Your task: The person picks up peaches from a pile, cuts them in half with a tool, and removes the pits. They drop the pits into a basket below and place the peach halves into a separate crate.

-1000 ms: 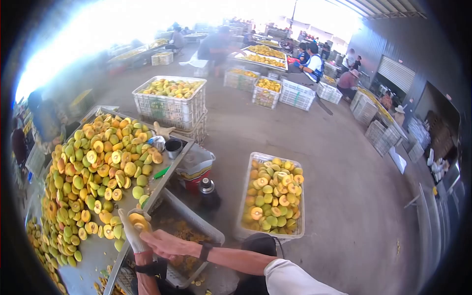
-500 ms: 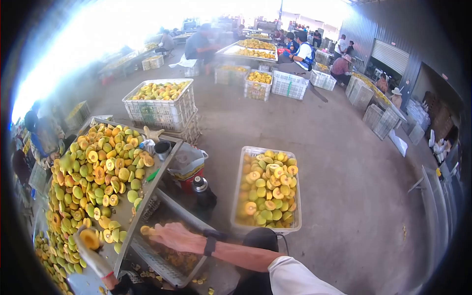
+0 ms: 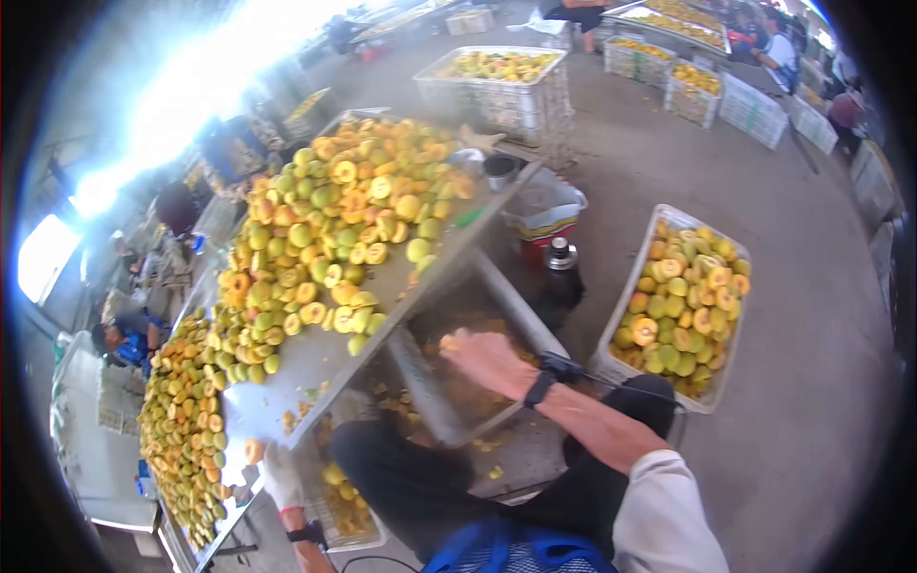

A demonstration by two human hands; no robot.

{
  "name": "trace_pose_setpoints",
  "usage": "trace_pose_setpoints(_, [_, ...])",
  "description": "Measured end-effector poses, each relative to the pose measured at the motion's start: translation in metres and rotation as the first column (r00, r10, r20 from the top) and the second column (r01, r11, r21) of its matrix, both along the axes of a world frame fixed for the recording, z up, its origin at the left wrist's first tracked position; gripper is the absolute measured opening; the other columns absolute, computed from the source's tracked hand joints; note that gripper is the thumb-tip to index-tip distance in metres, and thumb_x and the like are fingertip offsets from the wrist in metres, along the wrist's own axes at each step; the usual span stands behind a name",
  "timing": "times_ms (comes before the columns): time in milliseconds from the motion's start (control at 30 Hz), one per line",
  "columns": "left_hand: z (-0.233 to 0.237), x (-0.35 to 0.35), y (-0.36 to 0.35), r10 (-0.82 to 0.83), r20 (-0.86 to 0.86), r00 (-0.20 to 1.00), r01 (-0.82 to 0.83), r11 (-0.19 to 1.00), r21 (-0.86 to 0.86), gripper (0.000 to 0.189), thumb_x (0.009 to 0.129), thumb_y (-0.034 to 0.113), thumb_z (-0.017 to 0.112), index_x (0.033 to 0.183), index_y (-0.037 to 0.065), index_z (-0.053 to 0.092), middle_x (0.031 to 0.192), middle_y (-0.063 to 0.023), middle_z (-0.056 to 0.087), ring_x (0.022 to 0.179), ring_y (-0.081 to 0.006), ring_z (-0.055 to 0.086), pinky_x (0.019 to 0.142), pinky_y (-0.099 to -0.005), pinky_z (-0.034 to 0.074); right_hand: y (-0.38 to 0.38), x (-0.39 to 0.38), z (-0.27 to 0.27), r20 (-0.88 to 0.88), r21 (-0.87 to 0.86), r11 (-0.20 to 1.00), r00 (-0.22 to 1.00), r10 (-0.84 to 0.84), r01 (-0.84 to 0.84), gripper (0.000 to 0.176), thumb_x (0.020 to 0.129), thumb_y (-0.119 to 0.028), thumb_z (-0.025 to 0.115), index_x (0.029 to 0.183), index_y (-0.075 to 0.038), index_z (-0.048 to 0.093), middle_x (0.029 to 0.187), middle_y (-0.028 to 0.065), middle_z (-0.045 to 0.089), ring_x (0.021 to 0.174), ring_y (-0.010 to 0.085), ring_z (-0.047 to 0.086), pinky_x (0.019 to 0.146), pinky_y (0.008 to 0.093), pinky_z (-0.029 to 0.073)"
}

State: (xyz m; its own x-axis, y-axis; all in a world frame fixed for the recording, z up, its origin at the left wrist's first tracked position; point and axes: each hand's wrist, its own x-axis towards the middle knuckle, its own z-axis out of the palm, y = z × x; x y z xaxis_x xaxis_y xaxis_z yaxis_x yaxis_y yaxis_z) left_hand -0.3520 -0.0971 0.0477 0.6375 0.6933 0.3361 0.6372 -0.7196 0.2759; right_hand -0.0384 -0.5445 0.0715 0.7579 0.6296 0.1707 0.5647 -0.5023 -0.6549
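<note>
My left hand (image 3: 279,477), in a white glove, is at the lower end of the metal table (image 3: 330,384). Its fingers are closed on a yellow peach half (image 3: 253,451), cut side showing. My right hand (image 3: 489,363), bare with a black band at the wrist, is held over a crate of scraps (image 3: 478,413) between my knees and the table. Its fingers are pinched together; a small yellowish bit shows at their tips, too blurred to name. Halved peaches (image 3: 306,239), green and yellow, are heaped across the table.
A white crate of peach halves (image 3: 683,306) stands to my right. Beside the table are a dark thermos (image 3: 562,272) and a red bucket with a bag (image 3: 540,215). A cup (image 3: 499,172) sits at the table's corner. Stacked crates (image 3: 497,91) and seated people are beyond.
My view has turned left and down, so the table and crates appear further right. The left hand with its peach half has moved off the heap to the table's lower edge. My right hand stays pinched.
</note>
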Motion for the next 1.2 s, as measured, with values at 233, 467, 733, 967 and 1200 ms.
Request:
trace_pose_setpoints(233, [0.071, 0.152, -0.071, -0.246, 0.278, 0.928, 0.328, 0.895, -0.303, 0.032, 0.103, 0.021, 0.058, 0.122, -0.001, 0.07, 0.113, -0.0192, 0.075, 0.105, -0.0274, 0.072, 0.096, -0.0367, 0.052, 0.004, 0.003, 0.006, -0.052, -0.057, 0.998, 0.999, -0.013, 0.01, 0.043, 0.104, -0.039, 0.059, 0.09, 0.002, 0.06, 0.073, 0.0238, 0.068, 0.069, 0.0432, 0.069, 0.063, 0.0522, 0.053])
trace_pose_setpoints(467, [0.063, 0.342, -0.123, -0.545, 0.171, 0.821, 0.57, 0.767, -0.293, 0.036, 0.101, 0.03, 0.061, 0.119, 0.001, 0.072, 0.11, -0.017, 0.075, 0.101, -0.0289, 0.072, 0.089, -0.0368, 0.055, 0.005, 0.015, 0.017, 0.072, -0.082, 0.996, 0.996, 0.044, -0.038, 0.04, 0.102, -0.039, 0.062, 0.089, -0.002, 0.057, 0.066, 0.02, 0.067, 0.063, 0.0404, 0.069, 0.058, 0.0489, 0.054])
trace_pose_setpoints(733, [0.015, 0.514, -0.149, -0.64, -0.016, 0.768, 0.638, 0.767, -0.067, 0.037, 0.095, 0.032, 0.066, 0.126, 0.013, 0.07, 0.127, -0.0159, 0.068, 0.108, -0.0344, 0.069, 0.091, -0.0445, 0.055, -0.003, 0.045, 0.036, -0.011, -0.156, 0.987, 0.999, -0.051, 0.049, 0.035, 0.103, -0.037, 0.06, 0.097, -0.002, 0.055, 0.075, 0.0235, 0.069, 0.071, 0.044, 0.07, 0.064, 0.0522, 0.054])
trace_pose_setpoints(967, [-0.041, 0.624, -0.155, -0.682, -0.272, 0.679, 0.732, 0.601, 0.321, 0.047, 0.087, 0.01, 0.066, 0.134, 0.015, 0.064, 0.124, -0.0145, 0.064, 0.1, -0.0362, 0.069, 0.083, -0.0472, 0.057, -0.009, 0.056, 0.024, 0.164, -0.208, 0.969, 0.982, -0.096, 0.13, 0.034, 0.102, -0.037, 0.062, 0.091, -0.007, 0.054, 0.069, 0.0128, 0.068, 0.061, 0.029, 0.072, 0.053, 0.0376, 0.055])
trace_pose_setpoints(1200, [-0.025, 0.579, -0.151, -0.788, -0.017, 0.615, 0.785, 0.611, 0.102, 0.052, 0.081, 0.012, 0.071, 0.132, 0.01, 0.063, 0.112, -0.0199, 0.065, 0.092, -0.0347, 0.071, 0.079, -0.044, 0.058, -0.015, 0.053, 0.024, 0.163, -0.184, 0.968, 0.976, -0.143, 0.172, 0.034, 0.1, -0.037, 0.066, 0.092, -0.006, 0.055, 0.07, 0.0143, 0.069, 0.063, 0.0293, 0.073, 0.054, 0.037, 0.055])
